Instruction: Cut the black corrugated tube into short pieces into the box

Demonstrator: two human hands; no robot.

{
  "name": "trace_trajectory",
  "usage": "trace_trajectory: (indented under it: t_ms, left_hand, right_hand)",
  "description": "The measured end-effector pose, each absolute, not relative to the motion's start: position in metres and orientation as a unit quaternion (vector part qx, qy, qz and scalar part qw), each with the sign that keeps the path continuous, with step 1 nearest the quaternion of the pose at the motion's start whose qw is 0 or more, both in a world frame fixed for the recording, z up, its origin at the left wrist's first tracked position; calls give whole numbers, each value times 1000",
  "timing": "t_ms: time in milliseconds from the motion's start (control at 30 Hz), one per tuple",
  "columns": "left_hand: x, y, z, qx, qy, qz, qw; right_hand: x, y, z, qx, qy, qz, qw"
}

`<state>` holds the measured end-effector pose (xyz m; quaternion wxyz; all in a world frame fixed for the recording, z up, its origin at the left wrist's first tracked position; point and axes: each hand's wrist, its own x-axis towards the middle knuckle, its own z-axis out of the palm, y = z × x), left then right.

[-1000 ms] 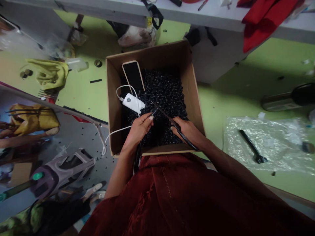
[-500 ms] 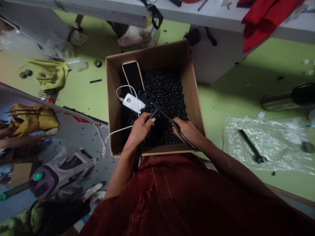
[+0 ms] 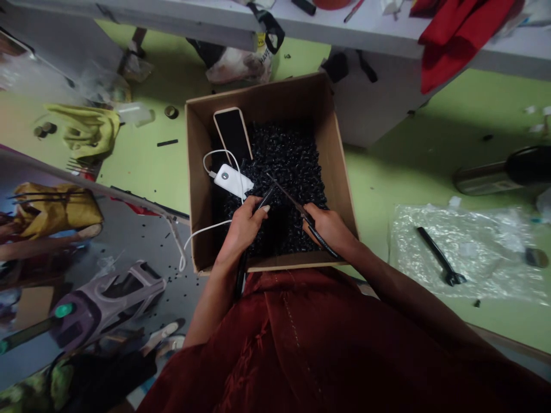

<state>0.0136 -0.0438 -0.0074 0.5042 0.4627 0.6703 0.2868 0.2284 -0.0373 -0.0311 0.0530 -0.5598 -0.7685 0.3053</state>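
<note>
Over a cardboard box [image 3: 346,189], my left hand [image 3: 246,225] pinches a black ribbed strip [image 3: 267,197], whose length trails down below the wrist. My right hand [image 3: 330,228] is wrapped round the handles of a pair of dark scissors [image 3: 290,197], with the blades pointing up and left, just right of the strip's tip. Beneath both hands lies a heap of small black pieces [image 3: 288,149]. A phone [image 3: 233,133] leans at the box's left side. Below it rests a white power bank [image 3: 232,179] with a white cable [image 3: 201,230] running over the box's edge.
A plastic sheet [image 3: 486,229] with a black strip-like part [image 3: 439,255] on it lies to the right, below a metal flask [image 3: 482,176]. Yellow cloth [image 3: 90,129] lies at left. A shelf edge [image 3: 365,34] crosses the top, with red cloth [image 3: 456,49] hanging over it.
The scissor blades have come away from the strip's end, and the right hand has shifted slightly. My left hand keeps its pinch, nearly in the same place.
</note>
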Motion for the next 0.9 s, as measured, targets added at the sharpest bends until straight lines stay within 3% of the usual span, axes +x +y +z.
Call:
trace_trajectory:
  t_ms: [333,700,900]
  left_hand:
    - [25,-46,5,413,594,300,622]
    - [33,-62,38,435,494,230,716]
    - [51,-73,26,331,416,241,812]
  right_hand:
    - [228,-32,-17,-573,-656,454,188]
    - [231,-37,-4,-437,-491,666,352]
    - [224,-36,16,-432,-452,692,361]
